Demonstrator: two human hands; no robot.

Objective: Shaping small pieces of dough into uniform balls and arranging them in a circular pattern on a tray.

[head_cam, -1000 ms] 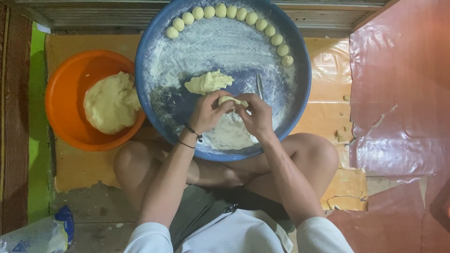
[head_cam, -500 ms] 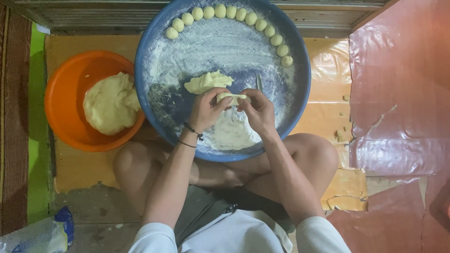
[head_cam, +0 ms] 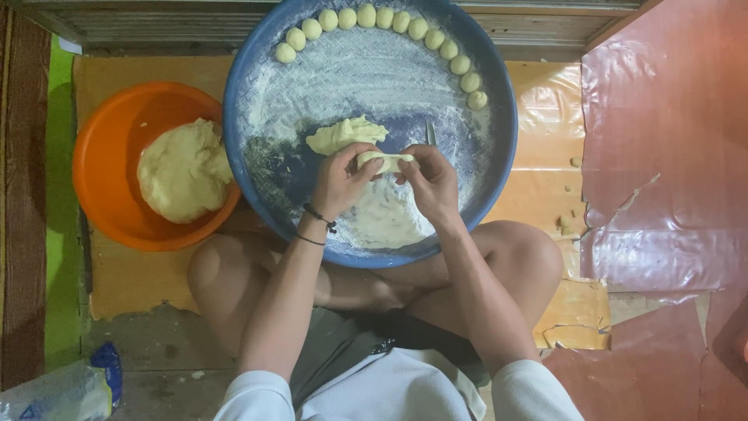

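My left hand (head_cam: 340,181) and my right hand (head_cam: 431,183) hold a small pale piece of dough (head_cam: 383,161) between their fingertips, above a large round blue tray (head_cam: 499,168) dusted with flour. Just beyond the hands a flat lump of dough (head_cam: 343,134) lies on the tray. Several small dough balls (head_cam: 425,28) line the tray's far rim in an arc. A thin knife (head_cam: 429,131) rests on the tray beside my right hand.
An orange bowl (head_cam: 101,140) left of the tray holds a big mass of dough (head_cam: 183,170). My crossed legs (head_cam: 234,273) lie under the tray's near edge. Red sheeting (head_cam: 670,156) covers the floor at right. A plastic bag (head_cam: 58,394) lies at bottom left.
Both hands with the dough piece have shifted slightly away from me on the tray, and the piece now looks more stretched between the fingertips.
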